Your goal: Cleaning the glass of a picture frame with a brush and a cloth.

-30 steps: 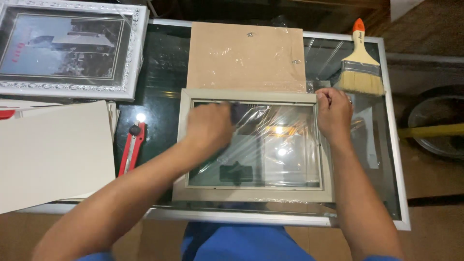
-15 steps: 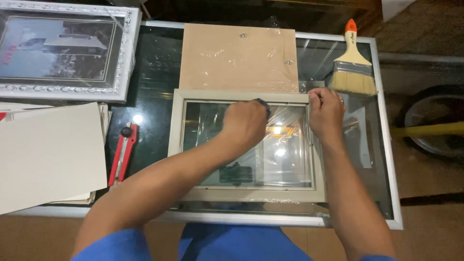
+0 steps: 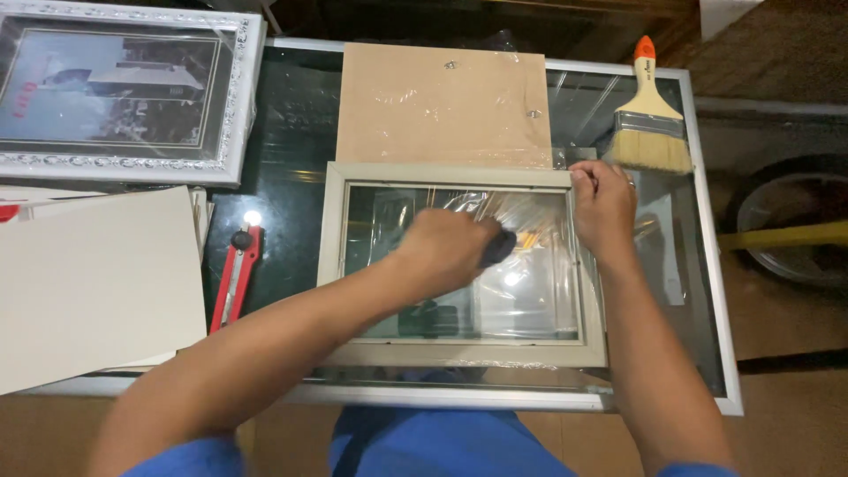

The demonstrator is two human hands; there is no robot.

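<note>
A pale grey picture frame [image 3: 461, 265] lies flat at the centre of the view on a glass-topped table [image 3: 707, 265], its pane showing glare and a crinkled clear film. The person's left hand [image 3: 442, 252] is curled over the middle of the pane, closed on a small dark object [image 3: 500, 246] (too blurred to say whether it is a cloth or a tool). The right hand [image 3: 603, 208] rests with fingers bent on the frame's upper right corner, pressing on it rather than gripping it.

The frame looks rigid and fairly light, but its glass is likely fragile and slick, so the safest hold seems to be the moulded border at two opposite edges, never the pane.

Above the frame lies a brown backing board [image 3: 444, 106] under plastic wrap. A paintbrush [image 3: 650, 119] with an orange-tipped handle sits at the upper right. At the upper left is a white ornate framed picture [image 3: 124, 88]; below it a stack of cream boards [image 3: 93, 283], with a red utility knife [image 3: 234, 274] just beside them.
</note>
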